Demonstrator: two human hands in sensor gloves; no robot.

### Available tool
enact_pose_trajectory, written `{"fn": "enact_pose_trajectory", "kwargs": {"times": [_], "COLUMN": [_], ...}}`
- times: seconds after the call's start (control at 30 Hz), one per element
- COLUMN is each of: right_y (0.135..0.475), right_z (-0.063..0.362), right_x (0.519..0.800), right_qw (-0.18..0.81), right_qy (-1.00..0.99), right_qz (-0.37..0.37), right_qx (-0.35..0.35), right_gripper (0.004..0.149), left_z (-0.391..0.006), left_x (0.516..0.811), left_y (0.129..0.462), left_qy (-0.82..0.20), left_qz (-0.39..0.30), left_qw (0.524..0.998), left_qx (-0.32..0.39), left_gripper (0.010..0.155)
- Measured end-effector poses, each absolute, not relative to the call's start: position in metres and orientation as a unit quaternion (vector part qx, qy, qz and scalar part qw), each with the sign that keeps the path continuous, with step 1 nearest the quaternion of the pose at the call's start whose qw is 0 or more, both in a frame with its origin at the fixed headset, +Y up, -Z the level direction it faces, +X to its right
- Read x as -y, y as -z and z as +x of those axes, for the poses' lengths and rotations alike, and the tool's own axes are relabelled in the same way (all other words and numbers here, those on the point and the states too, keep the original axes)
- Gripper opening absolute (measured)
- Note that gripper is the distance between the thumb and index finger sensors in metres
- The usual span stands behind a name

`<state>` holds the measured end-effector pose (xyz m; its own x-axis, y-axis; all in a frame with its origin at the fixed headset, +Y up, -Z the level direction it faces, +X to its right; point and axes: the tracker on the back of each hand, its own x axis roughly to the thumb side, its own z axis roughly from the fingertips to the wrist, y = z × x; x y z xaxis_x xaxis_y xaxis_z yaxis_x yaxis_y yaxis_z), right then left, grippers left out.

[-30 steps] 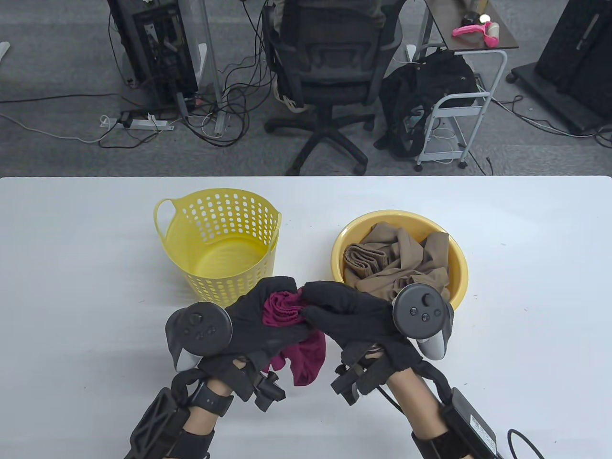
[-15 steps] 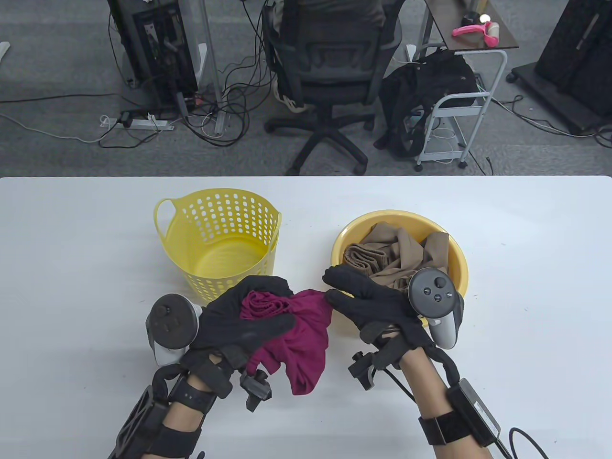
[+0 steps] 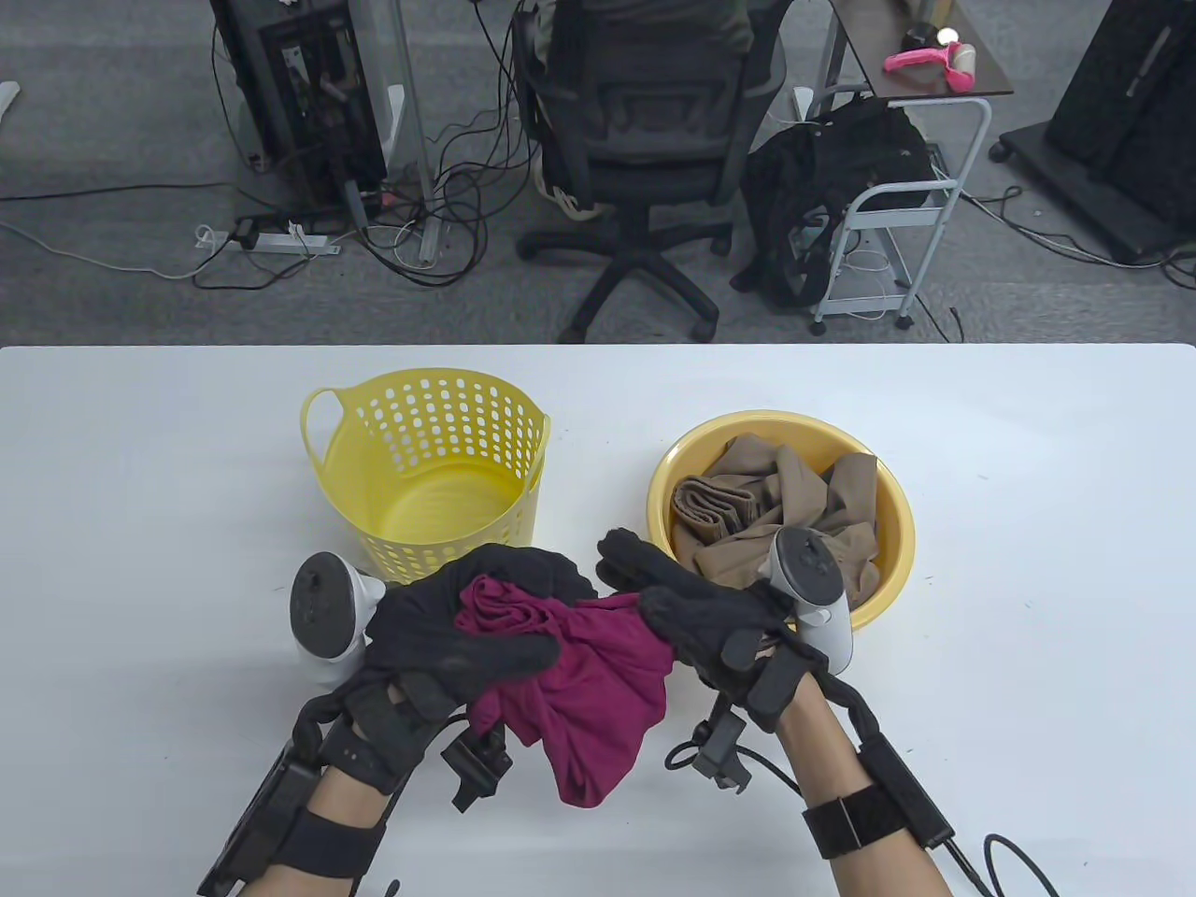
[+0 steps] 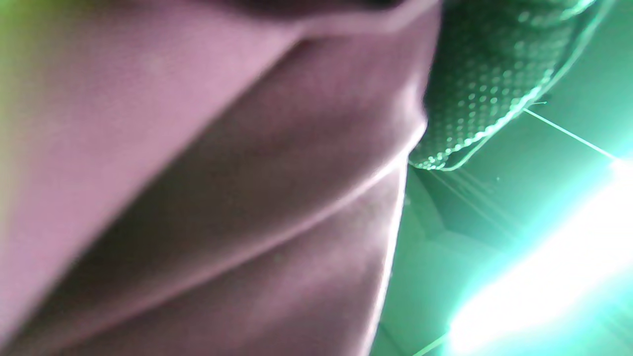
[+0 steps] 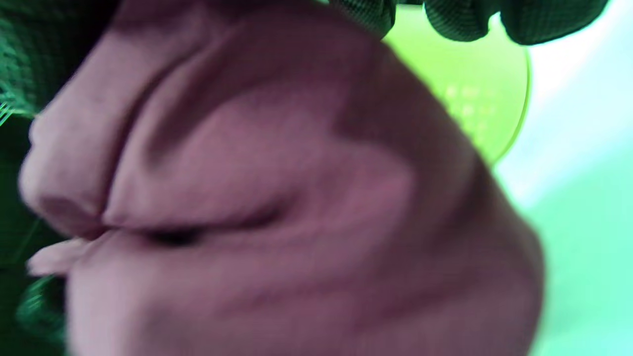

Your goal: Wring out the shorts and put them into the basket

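Note:
Magenta shorts (image 3: 598, 696) hang bunched between both gloved hands just above the table's front middle. My left hand (image 3: 486, 617) is turned palm up and grips the shorts' left end, its thumb laid across the cloth. My right hand (image 3: 682, 607) curls round the right end. Blurred magenta cloth (image 4: 222, 198) fills the left wrist view, and the same shorts (image 5: 277, 207) fill the right wrist view, with gloved fingertips (image 5: 460, 20) at the top edge. The yellow perforated basket (image 3: 327, 467) stands behind the left hand with nothing in it.
A yellow basin (image 3: 892, 523) holding crumpled tan clothes (image 3: 775, 514) sits behind the right hand. The white table (image 3: 1028, 561) stretches to both sides. Beyond its far edge stand an office chair (image 3: 645, 140) and a small cart (image 3: 897, 215).
The hands drew apart, then the right hand came back and took hold of the shorts again. The left hand rolled palm up. The cloth hangs looser and lower.

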<state>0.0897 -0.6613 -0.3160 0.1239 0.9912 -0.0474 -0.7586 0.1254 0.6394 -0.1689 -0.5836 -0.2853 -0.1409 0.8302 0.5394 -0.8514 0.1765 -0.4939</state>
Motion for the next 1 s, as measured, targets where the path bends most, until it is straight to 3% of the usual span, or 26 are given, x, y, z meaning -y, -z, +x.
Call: {"fn": "enact_pose_trajectory", "kwargs": {"times": [0.2, 0.4, 1.0], "right_y": [0.306, 0.297, 0.298], "right_z": [0.065, 0.047, 0.047], "right_x": [0.672, 0.675, 0.67], "right_qw": [0.739, 0.685, 0.643], "right_qy": [-0.506, -0.49, -0.555], "right_qz": [0.282, 0.336, 0.341], "right_qx": [-0.345, -0.421, -0.402], "right_gripper": [0.117, 0.124, 0.107], "left_z": [-0.165, -0.162, -0.155], "left_x": [0.585, 0.585, 0.591], "left_y": [0.287, 0.285, 0.284], "left_qy": [-0.644, -0.626, -0.615], "left_qz": [0.007, 0.003, 0.001], "left_qw": [0.644, 0.656, 0.672], "left_qx": [0.412, 0.422, 0.412], "left_gripper": [0.053, 0.053, 0.053]}}
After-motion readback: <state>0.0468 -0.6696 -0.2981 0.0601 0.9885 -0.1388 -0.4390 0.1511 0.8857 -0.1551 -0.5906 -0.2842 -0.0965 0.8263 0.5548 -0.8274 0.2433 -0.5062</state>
